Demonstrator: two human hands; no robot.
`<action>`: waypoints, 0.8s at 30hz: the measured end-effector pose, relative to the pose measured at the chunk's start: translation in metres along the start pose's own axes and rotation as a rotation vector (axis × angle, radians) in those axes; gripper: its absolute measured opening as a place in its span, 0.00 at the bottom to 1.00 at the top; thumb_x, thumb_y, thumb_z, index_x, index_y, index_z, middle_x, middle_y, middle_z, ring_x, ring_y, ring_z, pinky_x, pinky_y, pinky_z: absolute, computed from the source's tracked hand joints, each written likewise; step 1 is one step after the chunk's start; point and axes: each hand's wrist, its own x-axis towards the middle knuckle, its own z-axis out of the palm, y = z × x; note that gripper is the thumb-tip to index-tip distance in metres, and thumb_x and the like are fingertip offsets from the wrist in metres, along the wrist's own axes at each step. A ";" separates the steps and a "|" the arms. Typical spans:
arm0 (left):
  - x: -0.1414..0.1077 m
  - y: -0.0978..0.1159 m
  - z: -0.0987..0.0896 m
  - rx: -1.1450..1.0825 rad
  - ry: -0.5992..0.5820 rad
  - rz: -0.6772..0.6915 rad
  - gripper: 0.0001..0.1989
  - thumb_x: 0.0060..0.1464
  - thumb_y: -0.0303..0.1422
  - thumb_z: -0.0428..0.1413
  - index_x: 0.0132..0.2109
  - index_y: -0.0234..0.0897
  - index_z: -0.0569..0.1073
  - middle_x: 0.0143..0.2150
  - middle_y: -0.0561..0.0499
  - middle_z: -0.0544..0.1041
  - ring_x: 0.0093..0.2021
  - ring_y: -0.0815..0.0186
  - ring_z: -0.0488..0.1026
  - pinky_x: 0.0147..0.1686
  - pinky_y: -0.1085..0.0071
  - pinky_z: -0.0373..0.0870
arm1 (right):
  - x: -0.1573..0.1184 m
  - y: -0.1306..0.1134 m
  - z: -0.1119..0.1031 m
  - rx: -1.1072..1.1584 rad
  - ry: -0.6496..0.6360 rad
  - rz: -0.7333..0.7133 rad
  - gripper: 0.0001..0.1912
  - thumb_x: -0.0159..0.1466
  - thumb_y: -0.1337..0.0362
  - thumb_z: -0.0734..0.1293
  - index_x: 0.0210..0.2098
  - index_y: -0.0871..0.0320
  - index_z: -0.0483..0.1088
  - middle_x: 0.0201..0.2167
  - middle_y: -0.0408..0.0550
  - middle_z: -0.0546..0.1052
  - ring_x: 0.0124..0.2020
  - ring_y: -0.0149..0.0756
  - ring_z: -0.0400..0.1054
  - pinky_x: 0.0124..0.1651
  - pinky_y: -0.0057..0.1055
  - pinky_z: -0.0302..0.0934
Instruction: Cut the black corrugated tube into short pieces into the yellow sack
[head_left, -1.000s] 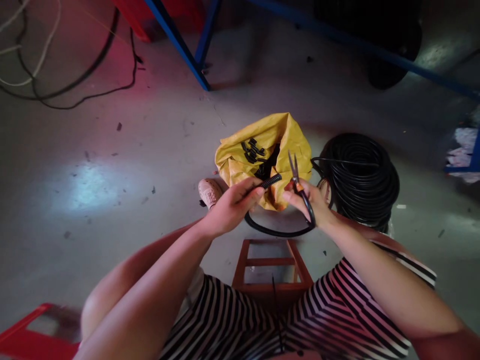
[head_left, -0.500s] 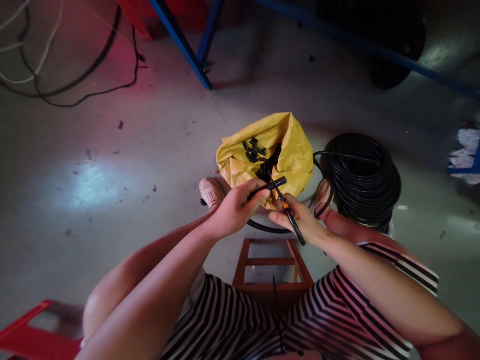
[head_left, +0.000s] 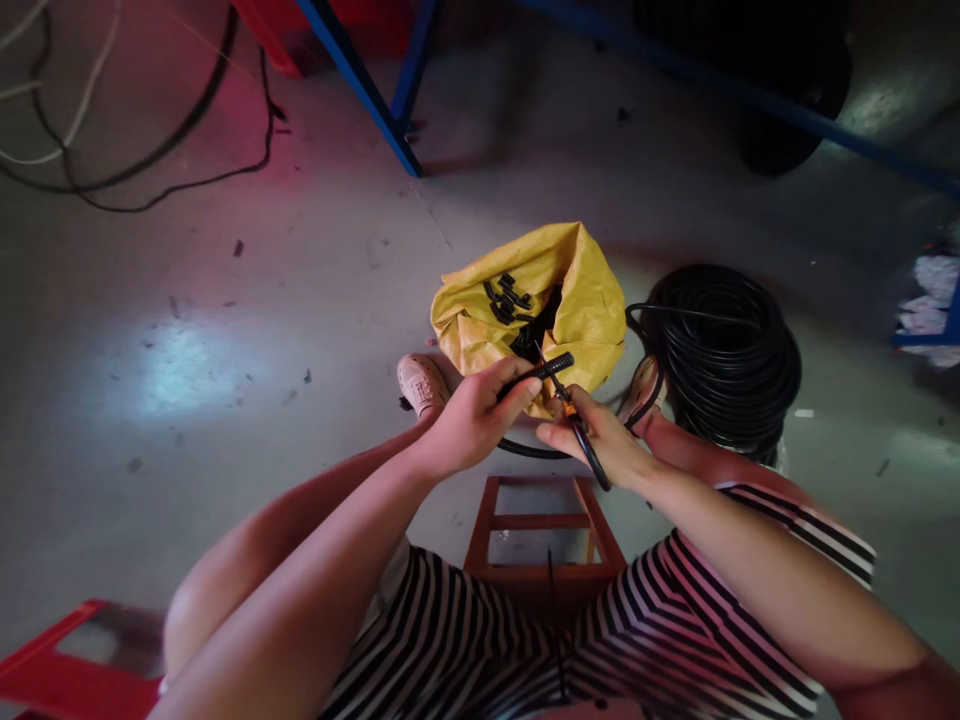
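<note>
Pinched in the fingers of my left hand (head_left: pixel 480 412) is the end of a black ribbed tube (head_left: pixel 553 366). My right hand (head_left: pixel 604 437) is closed on scissors (head_left: pixel 576 420) with orange near the pivot and dark handles. Their blades meet the tube just beyond my left fingertips. Below both hands an open yellow bag (head_left: pixel 589 300) stands on the floor, with several short black tube pieces (head_left: pixel 507 298) in it. A large coil of black tubing (head_left: pixel 724 350) lies to the right of the bag.
A wooden stool (head_left: pixel 541 522) is between my legs. Blue metal legs (head_left: pixel 367 90) and a red container (head_left: pixel 274 35) stand ahead. Loose cables (head_left: pixel 169 150) lie at the upper left, a red plastic object (head_left: pixel 82 680) at the lower left. My shoes flank the bag.
The view has shifted very slightly. Both hands, the tube and the scissors keep nearly the same pose; the tubing loop below the hands sits slightly higher.
</note>
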 end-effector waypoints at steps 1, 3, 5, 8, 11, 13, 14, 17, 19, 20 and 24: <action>0.000 0.000 0.000 -0.006 0.001 -0.005 0.11 0.67 0.38 0.52 0.38 0.35 0.70 0.32 0.51 0.72 0.33 0.67 0.68 0.33 0.70 0.66 | 0.000 0.000 0.000 -0.010 -0.004 -0.001 0.24 0.62 0.44 0.70 0.42 0.57 0.65 0.35 0.44 0.71 0.37 0.37 0.65 0.41 0.32 0.58; 0.000 0.001 0.001 -0.013 -0.005 -0.010 0.12 0.67 0.38 0.52 0.38 0.35 0.71 0.32 0.50 0.72 0.33 0.66 0.68 0.33 0.69 0.66 | 0.000 0.000 0.000 -0.029 -0.013 0.005 0.23 0.63 0.44 0.70 0.42 0.57 0.66 0.34 0.44 0.71 0.36 0.37 0.65 0.40 0.32 0.58; 0.001 0.002 0.000 -0.015 -0.012 -0.005 0.11 0.67 0.38 0.51 0.38 0.35 0.70 0.33 0.50 0.74 0.34 0.66 0.69 0.34 0.69 0.67 | 0.000 0.000 0.000 -0.025 -0.018 0.002 0.22 0.63 0.45 0.70 0.43 0.57 0.66 0.35 0.45 0.71 0.37 0.38 0.66 0.41 0.33 0.58; 0.001 0.001 0.000 0.021 -0.026 0.005 0.11 0.67 0.38 0.51 0.39 0.35 0.70 0.34 0.49 0.74 0.35 0.66 0.70 0.35 0.69 0.67 | -0.001 0.001 0.000 0.009 -0.028 -0.021 0.20 0.64 0.46 0.69 0.43 0.56 0.67 0.38 0.46 0.72 0.40 0.39 0.67 0.43 0.33 0.60; 0.001 0.000 -0.001 0.089 -0.054 0.027 0.11 0.67 0.37 0.51 0.41 0.35 0.72 0.35 0.49 0.76 0.35 0.65 0.71 0.37 0.68 0.68 | 0.000 -0.001 -0.001 0.004 -0.057 -0.029 0.19 0.65 0.47 0.69 0.43 0.56 0.68 0.38 0.46 0.72 0.41 0.40 0.68 0.45 0.35 0.61; 0.000 0.000 0.000 0.114 -0.088 0.038 0.10 0.67 0.36 0.50 0.41 0.35 0.72 0.36 0.49 0.77 0.36 0.65 0.72 0.38 0.68 0.68 | 0.001 -0.002 -0.002 -0.018 -0.081 -0.027 0.20 0.64 0.48 0.70 0.45 0.56 0.68 0.39 0.47 0.73 0.42 0.41 0.69 0.46 0.36 0.62; 0.000 0.000 0.000 0.120 -0.107 0.039 0.10 0.67 0.36 0.50 0.41 0.35 0.72 0.36 0.49 0.77 0.36 0.65 0.72 0.38 0.68 0.68 | 0.001 -0.002 -0.003 -0.028 -0.092 -0.033 0.21 0.63 0.48 0.71 0.47 0.56 0.68 0.40 0.48 0.73 0.43 0.42 0.69 0.47 0.37 0.63; 0.000 0.000 0.001 0.125 -0.151 0.046 0.11 0.68 0.36 0.50 0.41 0.35 0.73 0.36 0.49 0.78 0.36 0.65 0.72 0.39 0.68 0.68 | 0.003 -0.002 -0.007 -0.040 -0.115 -0.064 0.26 0.61 0.49 0.73 0.51 0.58 0.67 0.44 0.51 0.74 0.47 0.44 0.69 0.51 0.39 0.64; 0.000 0.000 0.001 0.128 -0.169 0.057 0.11 0.68 0.36 0.50 0.41 0.35 0.74 0.36 0.49 0.78 0.36 0.65 0.72 0.39 0.69 0.68 | 0.004 -0.002 -0.008 -0.042 -0.113 -0.057 0.29 0.61 0.48 0.74 0.54 0.58 0.67 0.46 0.52 0.75 0.48 0.44 0.70 0.51 0.39 0.64; 0.000 -0.001 0.000 0.129 -0.174 0.063 0.11 0.68 0.36 0.50 0.42 0.35 0.74 0.37 0.49 0.78 0.36 0.65 0.72 0.39 0.69 0.68 | 0.004 -0.001 -0.008 -0.042 -0.105 -0.045 0.29 0.61 0.48 0.73 0.54 0.59 0.67 0.46 0.52 0.75 0.47 0.43 0.70 0.50 0.38 0.64; 0.000 -0.005 -0.004 0.148 -0.177 0.056 0.12 0.68 0.37 0.50 0.42 0.35 0.73 0.36 0.50 0.76 0.36 0.65 0.71 0.38 0.69 0.67 | 0.007 0.006 -0.006 -0.065 -0.062 -0.033 0.24 0.61 0.47 0.73 0.46 0.58 0.70 0.38 0.46 0.75 0.38 0.38 0.69 0.40 0.31 0.61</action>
